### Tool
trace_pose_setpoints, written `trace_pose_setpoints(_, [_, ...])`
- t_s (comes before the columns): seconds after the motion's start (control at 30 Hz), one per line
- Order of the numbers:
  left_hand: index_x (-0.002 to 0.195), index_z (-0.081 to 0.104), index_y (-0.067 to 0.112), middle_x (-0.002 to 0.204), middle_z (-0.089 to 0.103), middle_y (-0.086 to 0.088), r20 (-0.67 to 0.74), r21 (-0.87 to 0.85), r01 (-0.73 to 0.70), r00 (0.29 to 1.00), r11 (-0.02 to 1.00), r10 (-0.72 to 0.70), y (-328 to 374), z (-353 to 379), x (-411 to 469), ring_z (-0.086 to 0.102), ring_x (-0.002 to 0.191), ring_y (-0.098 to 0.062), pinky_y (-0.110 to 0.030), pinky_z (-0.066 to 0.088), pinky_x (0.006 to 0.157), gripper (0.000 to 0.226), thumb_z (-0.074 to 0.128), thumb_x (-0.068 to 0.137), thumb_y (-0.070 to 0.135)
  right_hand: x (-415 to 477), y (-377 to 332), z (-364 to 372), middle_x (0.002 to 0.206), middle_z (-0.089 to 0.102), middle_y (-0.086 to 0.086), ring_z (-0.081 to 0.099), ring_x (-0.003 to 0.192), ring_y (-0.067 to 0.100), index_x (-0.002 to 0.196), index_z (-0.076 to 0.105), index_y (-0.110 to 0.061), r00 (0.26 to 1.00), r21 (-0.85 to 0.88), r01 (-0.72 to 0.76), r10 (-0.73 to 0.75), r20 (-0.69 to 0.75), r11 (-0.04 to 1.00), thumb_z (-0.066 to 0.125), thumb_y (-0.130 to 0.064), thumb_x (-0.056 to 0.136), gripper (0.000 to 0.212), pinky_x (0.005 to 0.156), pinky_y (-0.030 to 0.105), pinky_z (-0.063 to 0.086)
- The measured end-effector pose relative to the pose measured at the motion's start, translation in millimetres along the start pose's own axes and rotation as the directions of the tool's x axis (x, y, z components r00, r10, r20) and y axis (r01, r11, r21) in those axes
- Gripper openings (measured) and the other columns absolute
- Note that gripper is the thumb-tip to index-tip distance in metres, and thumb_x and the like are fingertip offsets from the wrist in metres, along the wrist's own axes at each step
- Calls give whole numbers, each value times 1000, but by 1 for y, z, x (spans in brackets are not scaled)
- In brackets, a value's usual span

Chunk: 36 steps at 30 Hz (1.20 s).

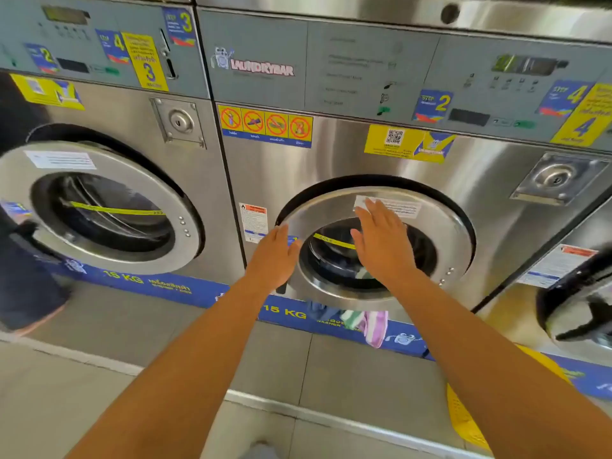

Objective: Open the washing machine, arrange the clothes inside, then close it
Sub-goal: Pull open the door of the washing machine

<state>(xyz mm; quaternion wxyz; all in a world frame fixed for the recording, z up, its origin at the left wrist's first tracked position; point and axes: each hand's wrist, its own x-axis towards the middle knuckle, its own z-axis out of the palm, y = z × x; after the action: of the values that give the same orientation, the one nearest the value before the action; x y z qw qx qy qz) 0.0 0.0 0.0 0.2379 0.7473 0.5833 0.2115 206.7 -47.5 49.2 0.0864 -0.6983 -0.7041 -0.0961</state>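
Observation:
The steel washing machine (331, 154) in the middle has a round door (440, 233) with a glass window. My right hand (381, 243) lies flat and open against the door's glass and upper rim. At the door's left edge, my left hand (275, 256) rests with its fingers apart. The door stands slightly ajar from the dark seal. Dark clothes show through the glass. A striped pink, white and green cloth (371, 323) hangs out below the door's bottom edge.
A second machine (109, 200) stands to the left with its door ajar; a person in dark clothing (20, 253) is at the far left. A third machine's door (583, 303) sits at the right. A yellow basket (463, 419) rests on the tiled floor by my right arm.

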Motion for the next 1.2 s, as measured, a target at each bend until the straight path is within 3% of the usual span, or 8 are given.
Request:
trace_pose_setpoints(0.2, [151, 19, 15, 157, 26, -11, 89, -36, 11, 996, 999, -8, -25, 3, 45, 29, 143, -30, -44, 28, 115, 58, 37, 101, 37, 54, -22, 20, 156, 31, 12, 21, 147, 30, 148, 32, -9, 999, -54, 6, -8, -46, 999, 39, -31, 100, 53, 120, 46, 20])
trace_pose_setpoints(0.33, [151, 18, 16, 159, 23, -8, 54, -15, -83, 995, 996, 84, -32, 12, 72, 29, 143, -29, -42, 30, 116, 59, 37, 101, 38, 73, -24, 35, 153, 38, 12, 26, 145, 31, 148, 34, -10, 998, -115, -12, 4, -68, 993, 38, -34, 101, 53, 122, 46, 14])
trace_pose_setpoints(0.5, [152, 14, 18, 158, 26, -6, -29, -58, -190, 982, 980, 189, -32, 32, 84, 29, 144, -25, -40, 33, 115, 62, 37, 99, 43, 77, -23, 49, 147, 45, 13, 36, 140, 32, 145, 39, -9, 987, -173, -27, 0, -159, 985, 43, -41, 98, 57, 120, 49, 21])
trace_pose_setpoints(0.67, [152, 7, 19, 161, 15, -5, -72, -83, -234, 971, 969, 229, -39, 48, 79, 19, 147, -22, -39, 35, 115, 68, 36, 97, 47, 79, -23, 55, 147, 45, 11, 34, 141, 30, 145, 38, -11, 985, -177, -49, 18, -173, 983, 36, -47, 98, 59, 121, 47, 18])
trace_pose_setpoints(0.97, [151, 15, 16, 158, 24, -6, -70, -73, -200, 978, 977, 195, -35, 43, 51, 27, 144, -24, -40, 38, 113, 66, 39, 97, 46, 58, -32, 45, 136, 55, 7, 43, 133, 28, 134, 51, -12, 971, -80, -59, 39, -236, 995, 38, -42, 99, 48, 120, 44, 20])
trace_pose_setpoints(1.07, [150, 17, 21, 155, 31, -5, -85, -77, -180, 981, 981, 173, -33, 41, 26, 36, 140, -23, -36, 40, 108, 65, 28, 95, 55, 38, -32, 40, 134, 56, 8, 45, 131, 28, 131, 53, -12, 973, -67, -29, 13, -232, 997, 41, -39, 99, 44, 120, 45, 22])
trace_pose_setpoints(1.2, [151, 18, 27, 155, 34, -3, -43, -204, -176, 984, 963, 170, -31, 38, -4, 40, 138, -22, -34, 41, 106, 70, 14, 90, 60, 7, -31, 37, 127, 59, 7, 47, 127, 27, 124, 56, -14, 967, 0, -12, 11, -255, 1000, 36, -35, 100, 38, 119, 46, 25])
